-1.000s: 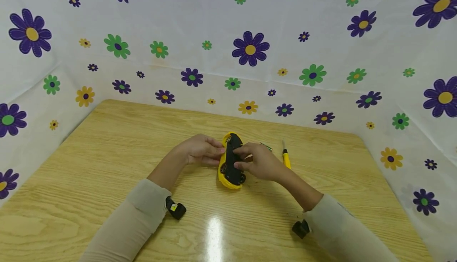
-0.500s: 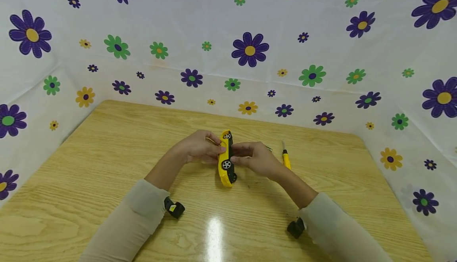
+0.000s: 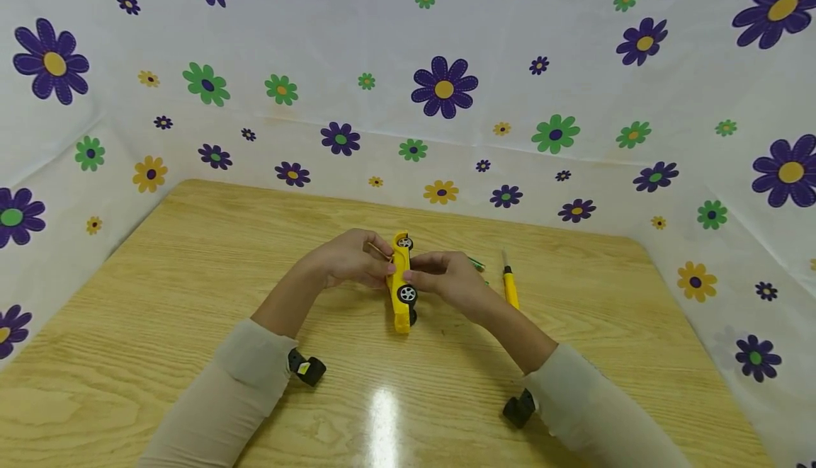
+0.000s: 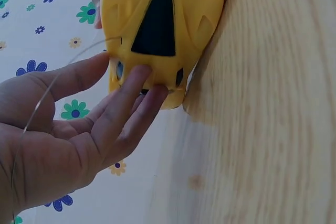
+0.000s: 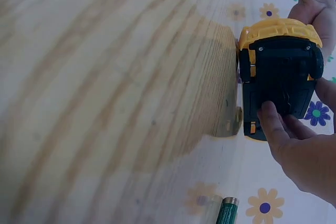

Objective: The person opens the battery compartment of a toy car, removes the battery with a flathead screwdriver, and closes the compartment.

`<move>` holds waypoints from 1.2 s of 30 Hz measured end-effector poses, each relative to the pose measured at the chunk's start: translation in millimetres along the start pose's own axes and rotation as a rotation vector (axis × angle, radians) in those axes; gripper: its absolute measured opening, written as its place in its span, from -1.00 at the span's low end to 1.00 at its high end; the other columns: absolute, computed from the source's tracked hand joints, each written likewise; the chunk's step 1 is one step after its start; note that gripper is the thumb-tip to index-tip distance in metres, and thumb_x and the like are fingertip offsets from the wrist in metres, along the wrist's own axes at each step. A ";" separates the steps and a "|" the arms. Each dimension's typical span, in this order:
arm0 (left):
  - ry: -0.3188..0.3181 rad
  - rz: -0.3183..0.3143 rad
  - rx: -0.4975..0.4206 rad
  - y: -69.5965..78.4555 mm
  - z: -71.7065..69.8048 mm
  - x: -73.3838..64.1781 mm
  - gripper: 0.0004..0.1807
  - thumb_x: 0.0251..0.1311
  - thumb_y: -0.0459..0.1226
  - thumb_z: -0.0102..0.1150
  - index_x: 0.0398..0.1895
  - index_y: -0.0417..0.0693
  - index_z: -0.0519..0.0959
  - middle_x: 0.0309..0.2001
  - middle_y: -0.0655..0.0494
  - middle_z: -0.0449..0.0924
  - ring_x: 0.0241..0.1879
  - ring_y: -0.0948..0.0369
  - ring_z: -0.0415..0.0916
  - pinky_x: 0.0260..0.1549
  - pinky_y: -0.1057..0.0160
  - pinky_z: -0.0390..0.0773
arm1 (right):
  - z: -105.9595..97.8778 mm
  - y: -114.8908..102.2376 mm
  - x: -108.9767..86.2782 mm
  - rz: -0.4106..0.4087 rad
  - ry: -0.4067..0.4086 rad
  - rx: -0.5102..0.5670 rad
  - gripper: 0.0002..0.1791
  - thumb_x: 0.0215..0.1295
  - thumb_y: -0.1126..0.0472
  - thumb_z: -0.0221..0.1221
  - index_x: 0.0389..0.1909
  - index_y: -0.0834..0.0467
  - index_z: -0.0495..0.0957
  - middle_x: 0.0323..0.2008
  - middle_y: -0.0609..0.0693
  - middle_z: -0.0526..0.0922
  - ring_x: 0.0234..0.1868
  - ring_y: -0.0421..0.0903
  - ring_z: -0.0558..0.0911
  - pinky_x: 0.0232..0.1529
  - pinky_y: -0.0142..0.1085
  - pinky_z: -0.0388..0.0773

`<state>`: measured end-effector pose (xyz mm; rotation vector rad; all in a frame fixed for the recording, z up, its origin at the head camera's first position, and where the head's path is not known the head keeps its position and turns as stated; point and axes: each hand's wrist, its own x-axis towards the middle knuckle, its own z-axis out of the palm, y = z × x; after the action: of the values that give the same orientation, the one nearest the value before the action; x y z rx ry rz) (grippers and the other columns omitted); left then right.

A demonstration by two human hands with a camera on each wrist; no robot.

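A yellow toy car (image 3: pixel 399 259) with a black underside (image 5: pixel 283 72) stands tipped on its side at the middle of the table, its wheels facing right. My left hand (image 3: pixel 350 259) holds it from the left; in the left wrist view two fingertips lie on the car's yellow top (image 4: pixel 197 3) and the thumb is at its side edge. From the other side my right hand (image 3: pixel 449 278) grips it, thumb on the upper side and fingers against the underside. A thin wire (image 4: pixel 39 100) curves from the car past my left hand.
Right of the car lie a screwdriver (image 3: pixel 511 287) with a yellow handle and a green battery (image 3: pixel 476 264), with another bit of green partly hidden by my right hand. The wooden table (image 3: pixel 255 220) ends at a white flowered cloth (image 3: pixel 357 29) behind and at both sides.
The car has turned so that its black underside faces right, away from the head camera, and its yellow side shows. My right thumb has moved from the underside onto the side.
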<state>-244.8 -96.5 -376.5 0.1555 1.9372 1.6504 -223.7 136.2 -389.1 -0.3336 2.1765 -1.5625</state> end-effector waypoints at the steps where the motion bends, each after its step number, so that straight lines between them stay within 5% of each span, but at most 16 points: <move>1: -0.005 0.001 -0.003 -0.4 -0.5 0.3 -0.60 0.31 -0.48 0.29 0.15 -0.36 0.42 0.10 -0.28 0.53 -0.07 -0.04 0.68 -0.01 0.03 0.75 | -0.6 0.4 -0.1 0.005 -0.005 0.013 -0.52 0.40 0.05 0.34 0.23 0.18 0.60 0.08 0.04 0.70 0.08 -0.03 0.67 0.21 -0.06 0.65; 16: -0.095 0.059 0.035 -11.2 -17.1 2.8 -0.50 0.26 -0.44 0.37 0.25 -0.30 0.47 0.16 -0.25 0.49 0.06 -0.10 0.64 0.03 0.04 0.74 | -6.8 5.8 -0.1 0.057 -0.026 0.182 -0.53 0.46 0.22 0.26 0.30 0.32 0.50 0.21 0.17 0.59 0.16 -0.01 0.64 0.20 -0.20 0.65; 29: -0.097 0.052 0.109 -14.9 -20.1 7.8 -0.50 0.25 -0.40 0.41 0.23 -0.27 0.50 0.16 -0.21 0.51 0.01 -0.04 0.66 0.02 0.06 0.74 | -11.4 8.6 3.4 0.069 -0.030 0.278 -0.45 0.45 0.32 0.19 0.40 0.37 0.37 0.33 0.24 0.49 0.20 0.01 0.60 0.21 -0.22 0.64; 36: -0.033 0.050 -0.001 -19.9 -8.2 14.5 -0.52 0.23 -0.40 0.43 0.15 -0.29 0.46 0.12 -0.23 0.47 -0.03 -0.02 0.63 0.02 0.04 0.74 | -17.1 11.6 6.2 0.105 -0.050 0.364 -0.43 0.47 0.35 0.14 0.44 0.39 0.31 0.38 0.25 0.43 0.26 0.02 0.56 0.25 -0.22 0.61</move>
<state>-255.4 -101.6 -399.7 0.2308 1.9226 1.6700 -236.7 151.6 -396.7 -0.1385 1.7940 -1.8243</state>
